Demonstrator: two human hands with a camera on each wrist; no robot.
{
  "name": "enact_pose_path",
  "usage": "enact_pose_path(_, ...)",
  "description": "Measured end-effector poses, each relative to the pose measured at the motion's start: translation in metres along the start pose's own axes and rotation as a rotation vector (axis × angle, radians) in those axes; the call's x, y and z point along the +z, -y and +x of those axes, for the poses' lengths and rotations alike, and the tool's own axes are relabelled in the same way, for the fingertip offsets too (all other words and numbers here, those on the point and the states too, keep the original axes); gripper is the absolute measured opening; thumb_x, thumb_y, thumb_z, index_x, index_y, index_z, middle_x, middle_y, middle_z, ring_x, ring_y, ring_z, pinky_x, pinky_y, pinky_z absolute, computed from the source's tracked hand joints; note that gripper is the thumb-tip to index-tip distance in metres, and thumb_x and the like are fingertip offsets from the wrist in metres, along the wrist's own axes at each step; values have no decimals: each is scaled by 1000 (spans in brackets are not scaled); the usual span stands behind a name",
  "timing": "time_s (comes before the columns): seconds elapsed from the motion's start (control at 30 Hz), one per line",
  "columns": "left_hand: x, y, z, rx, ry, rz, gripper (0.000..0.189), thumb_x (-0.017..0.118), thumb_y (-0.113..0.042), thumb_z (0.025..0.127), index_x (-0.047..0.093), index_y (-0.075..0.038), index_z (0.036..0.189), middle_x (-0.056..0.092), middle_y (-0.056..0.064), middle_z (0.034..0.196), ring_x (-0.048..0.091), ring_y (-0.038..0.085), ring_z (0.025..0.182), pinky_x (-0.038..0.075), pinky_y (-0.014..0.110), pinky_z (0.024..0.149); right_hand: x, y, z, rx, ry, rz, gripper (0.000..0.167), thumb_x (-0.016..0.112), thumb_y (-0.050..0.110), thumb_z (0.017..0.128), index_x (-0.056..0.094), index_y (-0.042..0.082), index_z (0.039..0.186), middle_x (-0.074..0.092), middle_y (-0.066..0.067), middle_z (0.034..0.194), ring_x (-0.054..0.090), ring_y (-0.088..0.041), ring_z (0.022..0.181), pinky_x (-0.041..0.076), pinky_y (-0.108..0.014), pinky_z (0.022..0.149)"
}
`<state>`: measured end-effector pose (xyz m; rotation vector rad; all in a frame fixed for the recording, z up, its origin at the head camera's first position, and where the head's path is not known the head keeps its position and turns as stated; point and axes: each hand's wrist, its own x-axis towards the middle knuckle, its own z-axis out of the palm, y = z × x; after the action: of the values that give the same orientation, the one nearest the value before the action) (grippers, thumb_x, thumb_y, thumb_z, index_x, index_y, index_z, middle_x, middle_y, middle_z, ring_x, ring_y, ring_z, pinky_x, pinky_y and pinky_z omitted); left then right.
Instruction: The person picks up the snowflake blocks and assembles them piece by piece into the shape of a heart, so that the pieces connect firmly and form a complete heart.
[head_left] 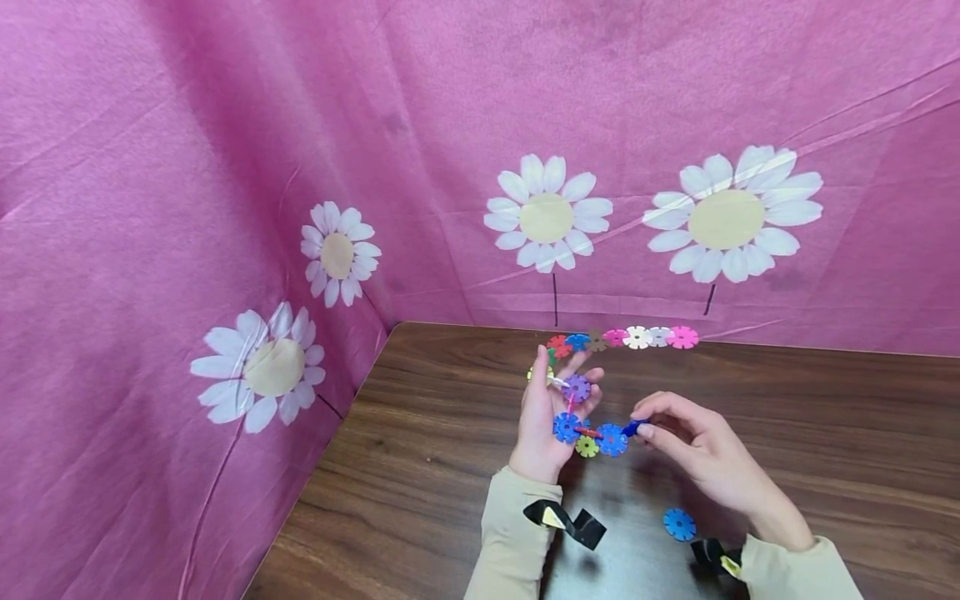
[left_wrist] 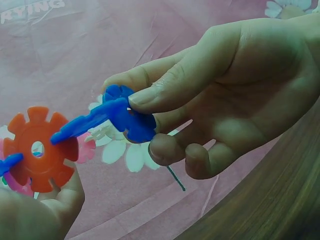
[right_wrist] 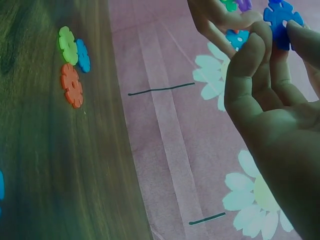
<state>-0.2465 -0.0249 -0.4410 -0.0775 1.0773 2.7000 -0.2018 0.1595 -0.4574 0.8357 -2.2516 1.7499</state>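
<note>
Left edge: the bench (head_left: 337, 500) is running diagonally, leaving room beside the left hand (head_left: 542, 429).
Left hand: curling thumb and fingers round the disc chain (head_left: 577, 388).
Disc chain: spanning both hands above the bench; probably weighing little, feeling stiff and slick, its slotted joints risking popping apart, so gripping beside a joint is looking safest.
Dark blue disc (head_left: 634, 428): meeting the chain's end, being pinched by the right hand (head_left: 712, 450).
Loose blue disc (head_left: 679, 524): lying flat.
Right side: open bench is stretching onward.

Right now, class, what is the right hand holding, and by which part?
The right hand holds a blue disc, pinched by its notched edge.
</note>
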Motion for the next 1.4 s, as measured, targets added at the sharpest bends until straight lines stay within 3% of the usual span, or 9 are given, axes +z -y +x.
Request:
enact_pose_path(0.17, -1, -1, 1, -7, 6, -33, 52, 40, -49, 99, 44, -11, 134, 50, 12, 140, 63, 11, 92, 51, 20, 76, 4, 2, 2, -24, 22, -1, 20, 58, -11, 89, 62, 3, 103, 63, 6, 99, 64, -13, 81, 54, -19, 70)
enact_pose_path(0.43, -1, -6, -1, -14, 54, -183, 49, 44, -35, 94, 44, -4, 133, 58, 10, 125, 61, 17, 105, 52, 27, 84, 9, 4, 2, -49, -16, 22, 19, 58, -13, 87, 63, -2, 102, 64, 5, 97, 65, -9, 77, 55, -21, 67)
enact_pose_path(0.6, -2, -6, -1, -31, 76, -177, 56, 41, -38, 100, 34, 0, 141, 55, 9, 127, 58, 14, 108, 51, 25, 85, 10, 4, 3, -21, -20, -11, 17, 59, -9, 89, 63, 2, 101, 64, 6, 95, 65, -7, 76, 55, -22, 66)
enact_pose_path(0.8, -3, -6, -1, -21, 61, -130, 63, 35, -46, 102, 27, -1, 147, 40, 16, 148, 56, 13, 110, 50, 22, 85, 12, 6, 3, -7, -37, -62, 19, 61, -7, 89, 65, 8, 100, 64, 7, 94, 64, -10, 73, 54, -22, 63)
enact_pose_path(1.07, -3, -6, 0, 31, 51, -133, 61, 35, -43, 103, 19, -8, 150, 36, 20, 151, 56, 8, 93, 50, 19, 75, 16, 10, 5, -45, -47, -88, 26, 64, -9, 86, 66, 15, 97, 67, 9, 88, 61, -6, 70, 48, -21, 56)
enact_pose_path(1.4, -6, -6, 1, 111, -23, -136, 49, 38, -42, 103, 35, -10, 140, 54, 14, 137, 58, 10, 91, 51, 21, 73, 24, 9, 7, -120, -66, -55, 26, 62, -14, 84, 65, 7, 99, 67, -2, 81, 64, -5, 68, 49, -19, 55)
